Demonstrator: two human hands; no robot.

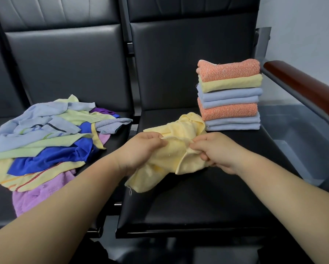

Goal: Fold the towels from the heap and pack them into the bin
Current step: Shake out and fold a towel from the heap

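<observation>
Your left hand point(140, 149) and right hand point(215, 151) each pinch an edge of the yellow towel point(171, 155), pale, crumpled and bunched, half lifted off the black seat point(198, 197). Behind the towel to its right stands the folded stack point(229, 96); to its left sprawls the heap point(45, 138).
</observation>
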